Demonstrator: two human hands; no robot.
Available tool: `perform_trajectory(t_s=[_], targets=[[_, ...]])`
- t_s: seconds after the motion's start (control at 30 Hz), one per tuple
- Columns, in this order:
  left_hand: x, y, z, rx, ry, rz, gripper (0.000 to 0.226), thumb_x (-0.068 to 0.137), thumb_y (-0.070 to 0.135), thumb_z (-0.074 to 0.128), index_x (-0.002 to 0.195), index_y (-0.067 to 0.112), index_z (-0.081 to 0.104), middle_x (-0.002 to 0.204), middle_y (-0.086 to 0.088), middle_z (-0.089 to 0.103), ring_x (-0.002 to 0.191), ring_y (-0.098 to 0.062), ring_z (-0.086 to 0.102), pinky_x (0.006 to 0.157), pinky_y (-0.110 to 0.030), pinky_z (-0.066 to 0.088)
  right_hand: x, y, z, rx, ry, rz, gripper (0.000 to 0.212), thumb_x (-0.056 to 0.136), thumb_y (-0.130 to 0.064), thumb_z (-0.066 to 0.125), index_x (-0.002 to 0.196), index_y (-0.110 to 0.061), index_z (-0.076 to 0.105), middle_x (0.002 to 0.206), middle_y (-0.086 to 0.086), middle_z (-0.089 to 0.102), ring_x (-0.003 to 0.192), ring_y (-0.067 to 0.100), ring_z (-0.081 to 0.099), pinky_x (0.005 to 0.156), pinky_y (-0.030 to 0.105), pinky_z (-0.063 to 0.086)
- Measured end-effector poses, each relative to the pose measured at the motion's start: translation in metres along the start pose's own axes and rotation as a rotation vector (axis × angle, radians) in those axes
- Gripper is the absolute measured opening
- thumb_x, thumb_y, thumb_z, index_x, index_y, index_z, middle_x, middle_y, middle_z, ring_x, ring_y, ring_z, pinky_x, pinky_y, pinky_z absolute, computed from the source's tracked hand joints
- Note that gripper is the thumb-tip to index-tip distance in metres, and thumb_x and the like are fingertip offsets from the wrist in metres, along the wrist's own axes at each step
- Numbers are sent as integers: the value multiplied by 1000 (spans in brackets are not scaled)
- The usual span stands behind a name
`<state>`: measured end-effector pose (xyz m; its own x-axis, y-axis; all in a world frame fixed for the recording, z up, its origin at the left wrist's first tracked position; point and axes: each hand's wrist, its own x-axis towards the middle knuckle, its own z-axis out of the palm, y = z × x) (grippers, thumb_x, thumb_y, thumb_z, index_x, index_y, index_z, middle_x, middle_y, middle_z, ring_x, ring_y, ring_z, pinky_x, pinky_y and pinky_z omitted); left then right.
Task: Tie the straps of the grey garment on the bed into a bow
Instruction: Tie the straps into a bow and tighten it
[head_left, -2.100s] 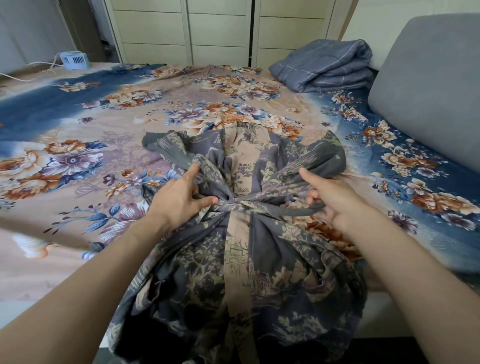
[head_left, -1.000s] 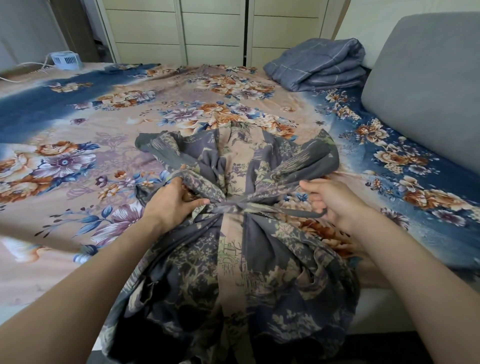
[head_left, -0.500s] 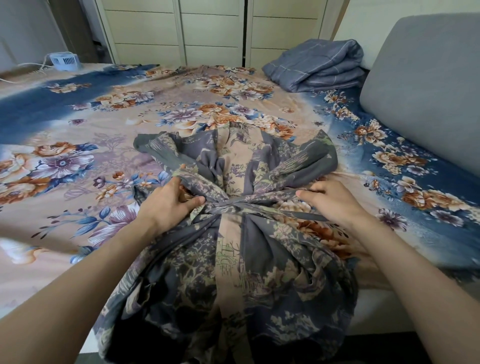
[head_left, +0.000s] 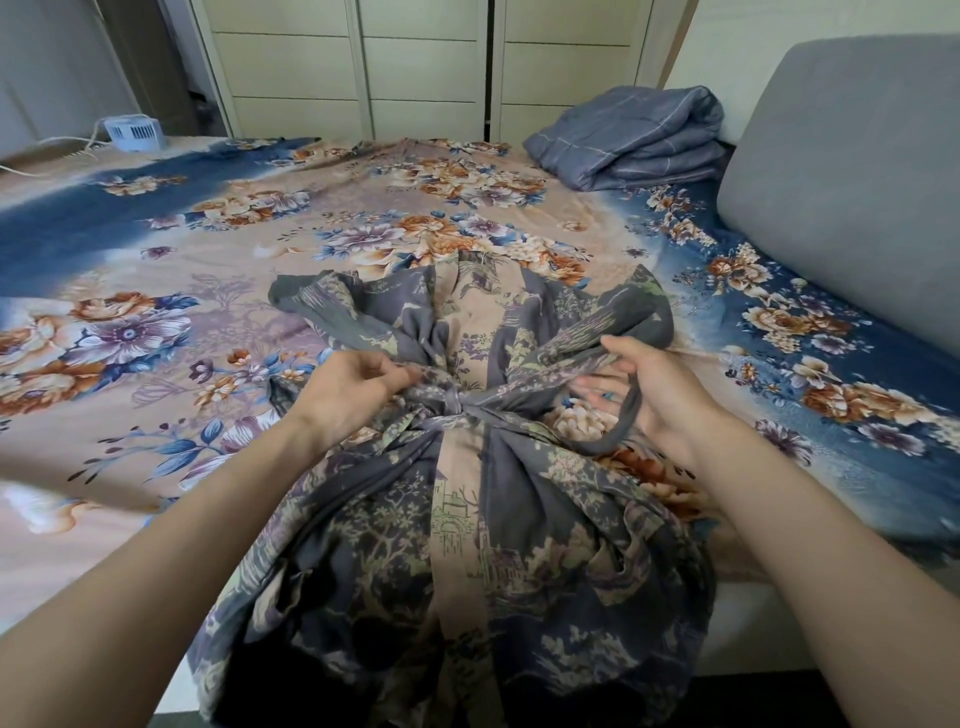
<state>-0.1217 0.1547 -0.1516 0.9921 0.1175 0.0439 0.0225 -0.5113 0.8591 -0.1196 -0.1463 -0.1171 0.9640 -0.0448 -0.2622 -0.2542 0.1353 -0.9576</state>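
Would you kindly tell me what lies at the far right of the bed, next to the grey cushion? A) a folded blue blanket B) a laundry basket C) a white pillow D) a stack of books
A: a folded blue blanket with thin pale stripes rests there beside the grey cushion.

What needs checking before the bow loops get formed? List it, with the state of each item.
1. First knot cinched at the waist of the grey garment: ok, the straps cross tightly there.
2. Left hand holding its strap beside the knot: ok, fingers are closed on fabric.
3. Right hand holding the right strap: ok, the strap hangs in a slack loop from it.
4. Enough free strap length on the left for a loop: cannot tell, the hand hides it.
5. Straps free of twists: cannot tell, the fabric is bunched.
6. Garment lying on the bed, not slipping off: ok for the upper part; the skirt hangs over the near edge.
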Motion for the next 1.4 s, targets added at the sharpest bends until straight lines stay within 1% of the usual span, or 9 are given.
perform_trajectory(t_s=[0.1,0.23,0.3,0.4,0.53,0.87,1.1,1.23,1.4], targets=[[-2,8,2,39,-21,36,46,87,46,75,69,5,64,56,1,56,51,-7,50,57,-22,40,-3,-5,7,176,-52,25,63,103,-25,52,40,-21,53,109,12,78,114,23,69,59,20,54],[-3,3,4,53,-68,84,45,92,37,72,59,13,52,43,10,41,39,-5,33,43,-15,29,-5,-11,13,360,-72,26,60,104,-25,49,45,-22,38,92,10,80,94,18,76,35,15,30],[-5,-3,4,89,-90,91,49,93,36,71,55,16,47,42,10,38,38,-6,30,43,-19,28,-5,-11,16,381,-31,32,57,104,-24,47,48,-19,48,66,6,72,71,16,69,32,14,24],[-9,-10,1,79,-123,119,48,93,36,72,56,16,48,44,8,39,40,-8,30,45,-21,29,-3,-7,22,309,59,86,23,104,-24,47,84,-14,52,48,-3,42,42,9,47,32,15,20],[-12,-20,-8,-8,-149,194,44,89,33,75,61,7,52,46,4,36,43,-9,28,44,-22,27,2,1,20,171,95,112,16,105,-22,44,118,-15,49,41,-9,30,35,6,32,32,16,18],[-7,-35,-8,82,-96,241,55,86,42,75,57,15,37,49,6,32,50,-10,28,55,-29,28,5,10,4,95,117,131,22,104,-20,46,83,-14,44,35,-8,40,37,7,40,27,16,19],[-14,-31,-11,175,-50,193,55,81,60,73,65,11,55,46,9,46,44,-8,37,56,-29,35,7,5,-1,43,120,127,30,97,-26,62,71,-16,51,77,6,72,65,14,66,37,18,34],[-11,-18,-21,337,6,152,28,79,47,79,74,23,65,56,6,67,50,-13,58,58,-31,48,9,-4,-12,70,117,94,11,94,-3,58,93,-10,66,98,7,72,82,16,71,44,17,42],[-12,-11,-29,480,299,129,11,85,31,65,75,29,61,79,-1,69,75,-28,66,68,-36,51,15,3,-25,-228,335,-34,20,99,-3,50,95,-11,68,106,17,75,89,24,73,88,43,59]])
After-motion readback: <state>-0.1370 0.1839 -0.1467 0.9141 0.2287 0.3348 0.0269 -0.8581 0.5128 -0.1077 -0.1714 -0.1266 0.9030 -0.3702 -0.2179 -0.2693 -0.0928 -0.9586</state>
